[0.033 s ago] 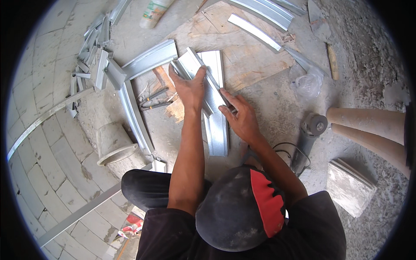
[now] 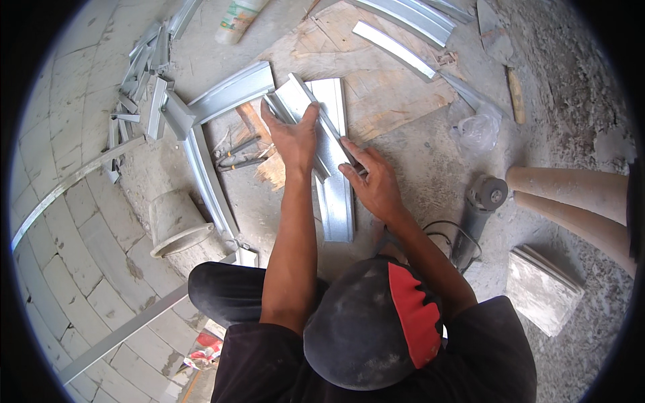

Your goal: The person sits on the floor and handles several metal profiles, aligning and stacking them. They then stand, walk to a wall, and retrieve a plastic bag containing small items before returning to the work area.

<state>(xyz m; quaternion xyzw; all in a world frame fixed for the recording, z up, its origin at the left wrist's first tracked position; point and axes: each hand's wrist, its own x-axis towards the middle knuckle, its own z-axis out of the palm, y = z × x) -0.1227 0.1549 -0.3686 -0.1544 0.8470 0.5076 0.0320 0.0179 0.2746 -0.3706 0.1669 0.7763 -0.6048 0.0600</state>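
On the dusty floor, just ahead of the person's knees, a metal channel (image 2: pixel 334 195) lies lengthwise with a shorter strip (image 2: pixel 295 101) laid slanting across its far end. The left hand (image 2: pixel 293 138) presses flat on the strip, fingers spread; the right hand (image 2: pixel 376 185) pinches the channel's right edge with fingers close together. The cut edges look sharp, so a slip could nick a finger, and the strip might skate sideways off the smooth metal
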